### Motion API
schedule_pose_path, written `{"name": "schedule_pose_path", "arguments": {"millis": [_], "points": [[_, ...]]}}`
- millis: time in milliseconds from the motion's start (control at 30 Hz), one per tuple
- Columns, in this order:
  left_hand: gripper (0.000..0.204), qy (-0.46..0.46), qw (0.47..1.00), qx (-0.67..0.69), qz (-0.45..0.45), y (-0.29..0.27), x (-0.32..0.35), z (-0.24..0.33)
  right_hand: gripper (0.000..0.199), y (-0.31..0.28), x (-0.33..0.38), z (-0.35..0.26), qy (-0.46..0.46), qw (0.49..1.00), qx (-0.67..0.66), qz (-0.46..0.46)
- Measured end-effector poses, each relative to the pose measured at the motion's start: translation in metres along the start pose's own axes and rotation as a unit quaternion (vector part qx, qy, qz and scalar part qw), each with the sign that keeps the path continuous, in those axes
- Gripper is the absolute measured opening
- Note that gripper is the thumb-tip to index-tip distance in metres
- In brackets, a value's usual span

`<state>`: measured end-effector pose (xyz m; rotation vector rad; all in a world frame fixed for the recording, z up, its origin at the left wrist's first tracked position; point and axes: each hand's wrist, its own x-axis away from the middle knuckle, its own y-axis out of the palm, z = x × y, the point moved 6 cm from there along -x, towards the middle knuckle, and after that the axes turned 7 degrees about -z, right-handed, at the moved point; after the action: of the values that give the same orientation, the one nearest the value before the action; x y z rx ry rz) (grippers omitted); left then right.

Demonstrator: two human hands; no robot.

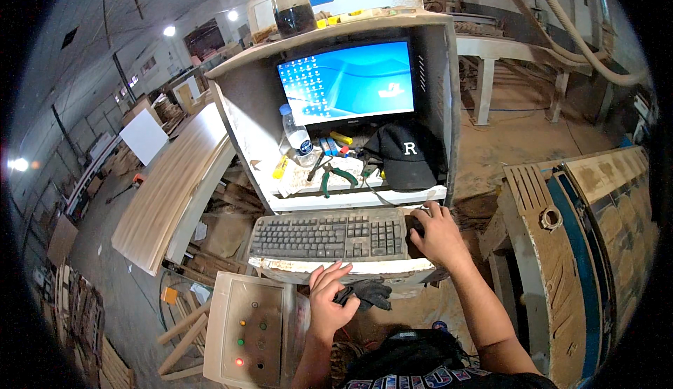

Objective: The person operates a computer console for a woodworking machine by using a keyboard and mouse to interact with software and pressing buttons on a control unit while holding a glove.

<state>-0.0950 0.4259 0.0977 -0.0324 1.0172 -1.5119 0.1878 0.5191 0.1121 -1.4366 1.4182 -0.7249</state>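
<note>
My right hand (438, 236) rests over a dark computer mouse (416, 225), its fingers curled round it at the right end of the keyboard. The dusty black keyboard (329, 238) lies on a white-edged shelf. Just below the shelf's front edge, my left hand (331, 301) is closed on a black glove (371, 294) that hangs out to the right of the thumb. Beyond the keyboard a lit monitor (350, 84) shows a blue desktop with several small icons.
In the cabinet (449, 108) below the monitor are a water bottle (298, 137), green-handled pliers (338, 174) and a black cap (406, 154). A control box (245, 333) with coloured buttons stands at lower left, stacked boards (175, 179) behind it. A dusty machine (561, 249) is at right.
</note>
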Motion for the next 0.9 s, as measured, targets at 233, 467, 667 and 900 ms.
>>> {"name": "schedule_pose_path", "arguments": {"millis": [233, 467, 667, 900], "points": [[0.017, -0.001, 1.000, 0.001, 0.000, -0.0001, -0.0016, 0.0016, 0.049, 0.0004, 0.0005, 0.0015, 0.002, 1.000, 0.009, 0.004], [0.018, 0.003, 1.000, 0.002, 0.000, -0.0007, -0.0018, 0.0021, 0.048, -0.0023, 0.0018, -0.0006, 0.004, 1.000, -0.003, 0.015], [0.017, 0.000, 1.000, 0.001, 0.000, -0.0008, -0.0016, 0.0022, 0.048, -0.0025, 0.0016, -0.0007, 0.006, 1.000, -0.007, 0.008], [0.017, -0.006, 1.000, -0.001, 0.000, -0.0004, -0.0013, 0.0019, 0.049, 0.0012, 0.0008, 0.0016, 0.011, 1.000, -0.003, 0.002]]}}
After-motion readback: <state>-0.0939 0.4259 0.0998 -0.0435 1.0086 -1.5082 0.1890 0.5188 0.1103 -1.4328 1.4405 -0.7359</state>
